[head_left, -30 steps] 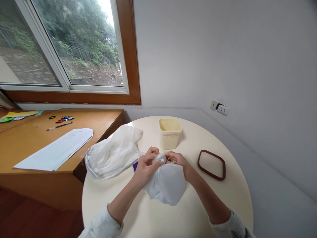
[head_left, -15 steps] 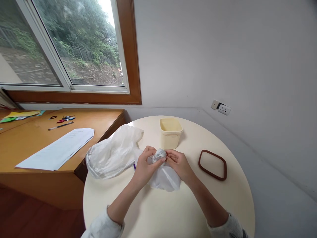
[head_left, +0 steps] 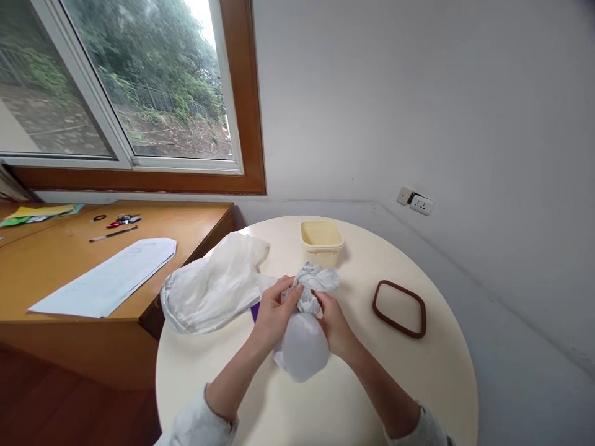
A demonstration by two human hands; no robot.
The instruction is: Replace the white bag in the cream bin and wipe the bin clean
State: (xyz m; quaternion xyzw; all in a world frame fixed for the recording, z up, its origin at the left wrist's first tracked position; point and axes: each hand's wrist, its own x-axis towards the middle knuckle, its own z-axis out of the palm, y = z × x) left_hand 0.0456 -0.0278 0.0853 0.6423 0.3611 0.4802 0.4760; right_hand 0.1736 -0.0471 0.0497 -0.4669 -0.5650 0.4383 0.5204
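Between my hands is a white plastic bag (head_left: 304, 348), its neck twisted into a knotted bunch and its rounded lower part puffed out towards me. My left hand (head_left: 274, 310) pinches the bunch from the left, thumb on top. On the other side my right hand (head_left: 333, 323) grips it, with some fingertips hidden behind the plastic. A loose end of the bag sticks out to the upper right. Just beyond stands a cream plastic bin (head_left: 321, 249), its lower front covered by the bag.
A larger crumpled white plastic bag (head_left: 218, 279) lies on the left of the round table (head_left: 372, 396), near a purple piece (head_left: 255, 311). At the right rests a brown rounded-square ring (head_left: 423, 316). The wooden desk (head_left: 195, 223) at left bears papers (head_left: 111, 275) and a pen (head_left: 114, 234).
The bag's neck has gone from a compact coil to a bunch with an end spread to the upper right. Its puffed body has swung lower, and both hands have shifted slightly.
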